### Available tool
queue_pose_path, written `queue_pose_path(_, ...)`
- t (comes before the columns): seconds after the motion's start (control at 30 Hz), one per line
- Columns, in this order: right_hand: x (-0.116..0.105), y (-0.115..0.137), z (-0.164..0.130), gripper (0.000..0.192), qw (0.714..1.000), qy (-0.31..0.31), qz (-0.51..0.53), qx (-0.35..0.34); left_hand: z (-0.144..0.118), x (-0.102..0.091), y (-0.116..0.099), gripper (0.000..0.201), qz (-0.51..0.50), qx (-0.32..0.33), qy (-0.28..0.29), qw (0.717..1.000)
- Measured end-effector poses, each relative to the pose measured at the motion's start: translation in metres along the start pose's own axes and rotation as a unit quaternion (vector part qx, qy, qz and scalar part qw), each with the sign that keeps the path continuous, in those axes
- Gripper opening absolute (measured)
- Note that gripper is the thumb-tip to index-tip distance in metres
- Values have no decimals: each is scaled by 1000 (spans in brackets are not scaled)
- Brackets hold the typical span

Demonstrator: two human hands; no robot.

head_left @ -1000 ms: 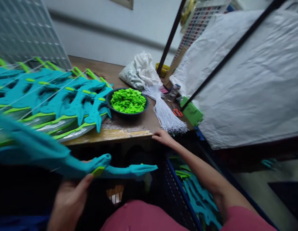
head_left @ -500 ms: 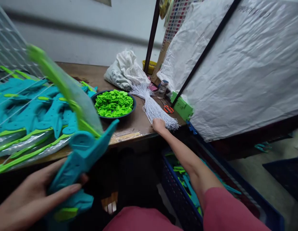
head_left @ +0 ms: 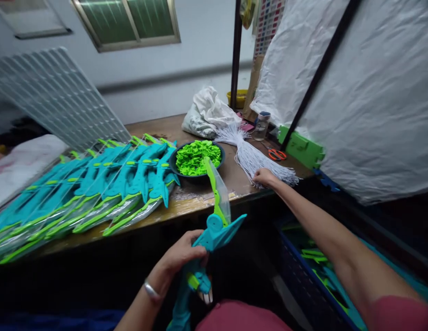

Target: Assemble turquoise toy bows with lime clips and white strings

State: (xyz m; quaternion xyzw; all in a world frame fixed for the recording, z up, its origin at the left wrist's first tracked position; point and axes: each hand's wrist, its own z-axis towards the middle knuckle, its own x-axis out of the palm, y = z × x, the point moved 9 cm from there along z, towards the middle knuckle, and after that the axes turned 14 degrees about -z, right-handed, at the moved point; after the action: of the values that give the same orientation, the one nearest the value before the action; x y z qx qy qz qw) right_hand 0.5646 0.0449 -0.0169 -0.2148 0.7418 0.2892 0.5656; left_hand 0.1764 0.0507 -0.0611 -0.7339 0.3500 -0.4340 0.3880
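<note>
at the counter (head_left: 234, 181) edge, your right hand (head_left: 264, 177) pinches the white strings (head_left: 255, 158); take one only, while left hand (head_left: 181, 255) fingers grip the teal toy (head_left: 214, 232) steady.

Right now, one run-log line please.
left hand: grips teal toy | right hand: on white string bundle | bowl of green pieces: on bench

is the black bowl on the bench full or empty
Full. The black bowl on the bench is heaped with small bright green pieces rising above its rim.
</note>
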Motion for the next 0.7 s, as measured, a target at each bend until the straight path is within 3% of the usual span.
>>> queue_pose_path(0.17, -2, -7, 0, 30, 994, -4, 113, -10, -2, -6, 6, 52, -40, -12, -30, 999)
queue_pose_path(0.3, -8, -13, -3, 25, 988, -26, 150, -10, -3, -3, 10, 57, -52, -14, -14, 998)
queue_pose_path(0.5, -36, -11, -40, 11, 976, -210, 58, 3, 6, 0, 10, 62, -106, -2, 31, 994)
queue_pose_path(0.6, -25, 3, -74, 11, 972, -223, 31, -61, 14, 1, 19, 65, -140, -10, 17, 990)
queue_pose_path(0.7, 2, 7, -100, 21, 965, -217, 66, -134, 25, 7, 37, 71, -164, -39, -6, 986)
